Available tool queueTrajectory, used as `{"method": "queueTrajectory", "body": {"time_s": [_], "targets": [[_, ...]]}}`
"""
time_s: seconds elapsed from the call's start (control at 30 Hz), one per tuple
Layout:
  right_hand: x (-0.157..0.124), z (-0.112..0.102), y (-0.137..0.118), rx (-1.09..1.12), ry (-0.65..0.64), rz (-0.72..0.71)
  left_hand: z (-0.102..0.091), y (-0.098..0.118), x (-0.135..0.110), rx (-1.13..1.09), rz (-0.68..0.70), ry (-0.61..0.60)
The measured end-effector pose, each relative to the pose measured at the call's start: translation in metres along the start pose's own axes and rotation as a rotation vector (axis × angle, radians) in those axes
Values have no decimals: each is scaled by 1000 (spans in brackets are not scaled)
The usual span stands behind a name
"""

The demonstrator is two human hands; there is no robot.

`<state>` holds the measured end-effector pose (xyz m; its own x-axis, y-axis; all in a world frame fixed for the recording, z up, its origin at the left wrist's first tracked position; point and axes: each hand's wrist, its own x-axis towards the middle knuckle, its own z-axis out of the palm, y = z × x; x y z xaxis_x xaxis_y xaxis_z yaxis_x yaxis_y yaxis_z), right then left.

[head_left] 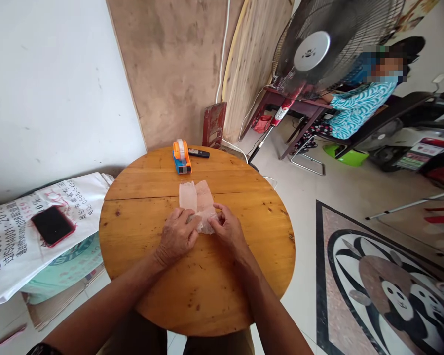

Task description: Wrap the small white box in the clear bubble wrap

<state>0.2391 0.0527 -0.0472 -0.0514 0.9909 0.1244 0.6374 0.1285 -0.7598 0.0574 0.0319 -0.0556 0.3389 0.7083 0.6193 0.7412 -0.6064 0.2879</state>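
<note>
On the round wooden table (133, 231) lies a pale, translucent sheet of bubble wrap (204, 195), creased and folded over toward its near end. My left hand (176, 232) is closed over its near left side, with the fingers curled and the fingertips partly hidden. From the right, my right hand (228, 230) pinches the wrap's near right edge between thumb and fingers. Whether something small is wrapped inside the fold, I cannot tell. Beyond the wrap stands an orange and blue tape dispenser (182, 157) with a roll of clear tape on it.
A slim black object (199, 153) lies beside the dispenser. Left of the table, a phone (53, 225) rests on a white printed sack (7, 236). A chair back (213, 123) rises behind the table. A standing fan (313, 51) and a seated person (366, 106) are at right.
</note>
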Motion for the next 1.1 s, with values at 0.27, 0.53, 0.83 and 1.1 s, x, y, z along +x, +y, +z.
{"method": "queueTrajectory", "body": {"time_s": [0.27, 0.53, 0.83, 1.1], "targets": [[-1, 15, -14, 167, -6, -149, 1, -3, 1, -76, -45, 12], [-9, 18, -31, -20, -32, -238, 5, -5, 0, -112, -95, 23], [-22, 10, -44, -385, -164, -349, 4, -7, -2, -227, -151, 104], [-30, 6, -47, -451, -175, -411, 0, -8, -1, -494, -403, 43]]}}
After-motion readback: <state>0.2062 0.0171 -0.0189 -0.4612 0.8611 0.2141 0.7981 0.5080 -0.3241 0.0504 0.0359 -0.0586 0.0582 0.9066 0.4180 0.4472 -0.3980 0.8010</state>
